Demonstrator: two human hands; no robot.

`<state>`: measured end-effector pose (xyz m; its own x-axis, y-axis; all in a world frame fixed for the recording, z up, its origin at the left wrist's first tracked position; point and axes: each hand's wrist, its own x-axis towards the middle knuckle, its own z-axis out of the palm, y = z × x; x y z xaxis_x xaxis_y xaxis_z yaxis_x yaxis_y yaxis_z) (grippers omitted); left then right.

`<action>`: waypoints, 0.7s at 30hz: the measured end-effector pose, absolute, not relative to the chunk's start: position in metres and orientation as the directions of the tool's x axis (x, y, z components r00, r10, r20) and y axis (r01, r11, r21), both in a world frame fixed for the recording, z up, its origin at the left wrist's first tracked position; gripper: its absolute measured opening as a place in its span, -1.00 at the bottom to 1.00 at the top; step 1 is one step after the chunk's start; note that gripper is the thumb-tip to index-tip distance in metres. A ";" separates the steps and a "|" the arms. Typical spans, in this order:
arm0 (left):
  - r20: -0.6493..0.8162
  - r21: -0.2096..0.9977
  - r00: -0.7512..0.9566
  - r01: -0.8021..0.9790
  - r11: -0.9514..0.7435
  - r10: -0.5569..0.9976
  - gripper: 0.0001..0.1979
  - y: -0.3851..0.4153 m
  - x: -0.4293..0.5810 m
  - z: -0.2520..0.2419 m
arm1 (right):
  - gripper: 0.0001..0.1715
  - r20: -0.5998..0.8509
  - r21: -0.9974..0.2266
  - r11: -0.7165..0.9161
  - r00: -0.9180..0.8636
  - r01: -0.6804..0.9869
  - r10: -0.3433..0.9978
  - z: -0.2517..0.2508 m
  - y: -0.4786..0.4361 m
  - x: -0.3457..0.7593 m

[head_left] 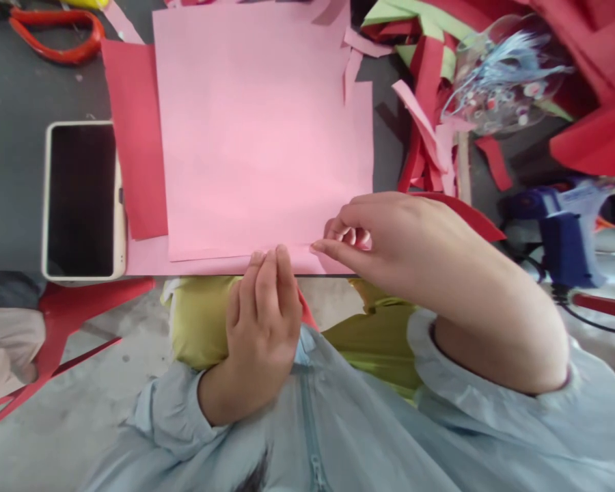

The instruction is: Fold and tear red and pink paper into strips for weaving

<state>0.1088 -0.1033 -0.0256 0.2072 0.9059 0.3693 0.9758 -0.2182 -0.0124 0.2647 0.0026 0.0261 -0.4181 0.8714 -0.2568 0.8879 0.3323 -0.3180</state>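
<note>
A large pink paper [256, 130] lies at the table's near edge, with a narrow raised or folded strip along its near side. My left hand [264, 321] has its fingers pressed together, tips gripping that near edge; its thumb is hidden. To its right, my right hand [384, 236] is closed in a pinch, thumb and forefinger on the same edge of the paper. More pink paper shows underneath, on the right and along the near side. A red paper [138, 143] sticks out from beneath on the left.
A phone [82, 201] with a pale case lies left of the papers. Orange-handled scissors [64, 51] are at the far left. Red, pink and green paper strips [425, 102] pile up on the right, beside a clear bag [512, 75] with blue threads. A blue device [568, 239] sits far right.
</note>
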 end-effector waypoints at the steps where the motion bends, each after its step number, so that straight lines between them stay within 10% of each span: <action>1: 0.373 -0.018 0.208 0.976 -0.217 0.904 -0.57 -0.102 0.109 -0.026 | -0.76 -0.267 -0.316 0.320 -0.407 0.893 0.874 0.027 0.002 0.267; 21: 0.369 -0.003 0.189 0.979 -0.203 0.910 -0.49 -0.103 0.110 -0.033 | -0.71 -0.251 -0.188 0.383 -0.421 0.905 0.872 0.026 0.001 0.266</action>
